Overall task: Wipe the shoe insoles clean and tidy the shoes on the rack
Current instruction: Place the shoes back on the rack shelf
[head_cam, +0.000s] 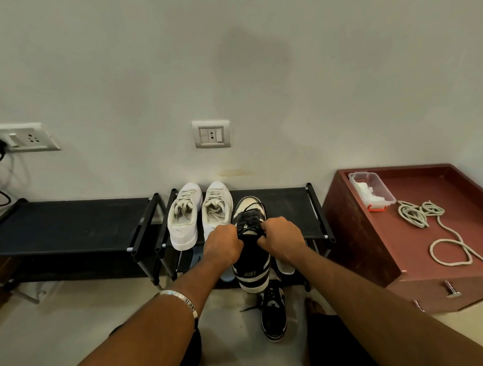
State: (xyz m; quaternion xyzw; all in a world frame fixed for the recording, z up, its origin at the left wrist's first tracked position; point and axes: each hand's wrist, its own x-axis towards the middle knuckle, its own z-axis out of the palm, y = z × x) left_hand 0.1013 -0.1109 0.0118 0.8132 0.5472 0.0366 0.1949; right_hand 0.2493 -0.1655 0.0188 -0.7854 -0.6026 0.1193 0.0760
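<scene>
Both hands grip the black-and-white sneaker [250, 237] by its collar: the left hand [222, 242] and right hand [281, 237] curl their fingers tight round either side of the opening, just below the black laces. The sneaker's toe lies on the rack [285, 206], beside the white pair [199, 211]. Its mate [273, 313] lies on the floor [232, 344] below.

Both hands' fingertips are disappearing behind the black-and-white sneaker [250, 245], which is hiding the shoes on the lower shelf [285, 264], the white tub's [372, 190] contents are reading too small, and the left socket plate [19, 137] is running off-frame.
</scene>
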